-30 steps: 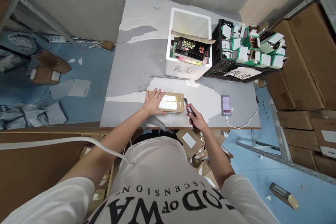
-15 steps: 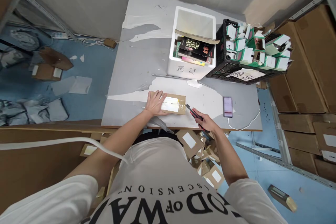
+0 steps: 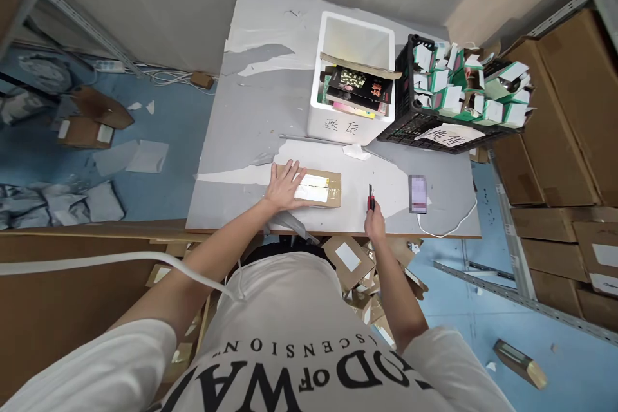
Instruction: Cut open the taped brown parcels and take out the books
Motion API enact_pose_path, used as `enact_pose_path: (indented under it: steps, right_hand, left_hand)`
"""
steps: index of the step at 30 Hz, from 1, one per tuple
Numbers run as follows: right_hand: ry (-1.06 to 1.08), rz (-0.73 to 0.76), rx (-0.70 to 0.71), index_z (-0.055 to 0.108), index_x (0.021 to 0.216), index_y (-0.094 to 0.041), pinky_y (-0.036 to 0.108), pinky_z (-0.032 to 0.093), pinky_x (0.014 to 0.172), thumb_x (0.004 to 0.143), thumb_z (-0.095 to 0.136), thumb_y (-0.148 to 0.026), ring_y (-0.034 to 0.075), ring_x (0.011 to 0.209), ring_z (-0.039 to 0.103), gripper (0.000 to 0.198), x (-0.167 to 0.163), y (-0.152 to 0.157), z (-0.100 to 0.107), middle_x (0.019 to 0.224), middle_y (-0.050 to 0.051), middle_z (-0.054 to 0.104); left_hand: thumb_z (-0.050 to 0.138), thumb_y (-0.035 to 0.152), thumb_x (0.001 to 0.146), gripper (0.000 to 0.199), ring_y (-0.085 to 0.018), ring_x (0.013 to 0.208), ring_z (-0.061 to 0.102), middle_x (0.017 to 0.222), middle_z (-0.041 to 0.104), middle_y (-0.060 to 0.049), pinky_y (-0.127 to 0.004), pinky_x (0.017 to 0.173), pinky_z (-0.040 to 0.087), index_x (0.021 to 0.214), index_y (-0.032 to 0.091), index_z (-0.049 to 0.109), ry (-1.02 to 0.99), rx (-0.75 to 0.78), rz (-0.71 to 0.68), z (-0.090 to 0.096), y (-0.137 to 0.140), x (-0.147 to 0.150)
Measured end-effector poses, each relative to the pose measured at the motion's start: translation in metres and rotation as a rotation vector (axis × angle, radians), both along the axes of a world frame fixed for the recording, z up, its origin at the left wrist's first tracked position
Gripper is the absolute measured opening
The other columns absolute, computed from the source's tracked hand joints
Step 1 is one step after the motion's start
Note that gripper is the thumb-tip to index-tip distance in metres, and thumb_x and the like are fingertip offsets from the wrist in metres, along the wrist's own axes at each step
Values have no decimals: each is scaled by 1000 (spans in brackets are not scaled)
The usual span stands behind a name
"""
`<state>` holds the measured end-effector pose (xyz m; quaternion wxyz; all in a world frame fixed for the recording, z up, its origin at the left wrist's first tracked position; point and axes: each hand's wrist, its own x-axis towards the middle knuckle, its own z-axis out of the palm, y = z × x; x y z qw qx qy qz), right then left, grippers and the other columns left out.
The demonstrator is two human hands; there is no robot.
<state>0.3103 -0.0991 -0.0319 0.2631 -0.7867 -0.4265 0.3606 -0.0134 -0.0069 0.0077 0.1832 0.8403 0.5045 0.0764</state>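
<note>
A small taped cardboard box [image 3: 334, 188] with a white label lies near the table's front edge. My left hand [image 3: 284, 187] rests on its left end, fingers spread flat over the top. To the right of the box, my right hand [image 3: 375, 222] is closed around a red and black utility knife [image 3: 371, 199]. The knife's tip points away from me and is apart from the box. Grey and white sheeting [image 3: 347, 161] covers the table under the box.
A white foam box [image 3: 338, 125] holding books stands behind the cardboard box. Beside it is a black crate [image 3: 408, 122] of green and white cartons. A phone [image 3: 418, 194] on a cable lies to the right. Several cardboard boxes [image 3: 347, 264] are below the table edge.
My right hand has drawn the knife away from the box's right end and turned it from pointing left to pointing forward. My left hand stays on the box.
</note>
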Motion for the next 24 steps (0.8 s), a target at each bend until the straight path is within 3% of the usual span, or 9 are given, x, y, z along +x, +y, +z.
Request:
enact_pose_path:
  steps: [3, 8, 11, 13, 16, 18, 21, 24]
  right_hand:
    - [-183, -32, -49, 40, 141, -20, 48, 35, 100, 83, 44, -27, 29, 115, 50, 59, -15, 15, -28, 121, 16, 50]
    - [-310, -52, -111, 43, 138, -25, 55, 30, 102, 83, 43, -22, 32, 124, 41, 55, -26, 13, -55, 123, 17, 44]
    - [-383, 1, -89, 39, 140, -24, 57, 26, 103, 85, 43, -24, 33, 129, 34, 55, -25, 14, -52, 133, 18, 40]
    - [-445, 71, 15, 34, 142, -20, 59, 25, 104, 88, 42, -28, 34, 132, 29, 56, -28, 25, -38, 139, 20, 34]
    - [-505, 314, 258, 26, 146, -16, 53, 29, 104, 93, 34, -36, 32, 132, 31, 57, -44, 55, -3, 141, 20, 35]
    - [-537, 656, 353, 29, 145, -18, 48, 28, 107, 93, 38, -39, 29, 132, 33, 58, -64, 78, 21, 142, 18, 38]
    - [-637, 1111, 318, 33, 144, -20, 45, 30, 105, 91, 47, -37, 31, 132, 36, 58, -94, 103, 47, 146, 16, 38]
    - [-705, 1230, 202, 39, 139, -17, 39, 37, 96, 94, 41, -27, 28, 118, 50, 46, -107, 117, 60, 135, 17, 51]
  left_hand:
    - [51, 58, 82, 78, -37, 143, 14, 153, 24, -19, -61, 110, -8, 145, 15, 34, 2, 53, -23, 0, -12, 1]
    - [43, 37, 91, 48, -29, 137, 34, 142, 46, -16, -51, 115, 11, 135, 19, 48, 2, 88, -76, -6, -43, 3]
    - [42, 32, 92, 43, -30, 131, 41, 134, 53, -16, -52, 113, 18, 131, 17, 52, 4, 96, -80, -11, -52, 3]
    - [43, 31, 91, 42, -30, 130, 43, 132, 55, -15, -53, 112, 21, 130, 17, 53, -1, 107, -88, -15, -53, 2]
    - [45, 30, 91, 41, -30, 127, 46, 130, 57, -15, -53, 110, 25, 128, 15, 54, -15, 136, -96, -22, -53, 1]
    - [44, 27, 91, 39, -28, 124, 49, 128, 59, -14, -51, 110, 28, 127, 15, 55, -25, 149, -107, -26, -53, 1]
    - [42, 22, 91, 38, -26, 119, 54, 124, 62, -13, -48, 108, 31, 125, 16, 57, -26, 153, -115, -33, -52, 1]
    - [40, 16, 89, 41, -26, 120, 53, 124, 61, -14, -48, 108, 31, 127, 17, 55, -11, 145, -121, -38, -54, 1]
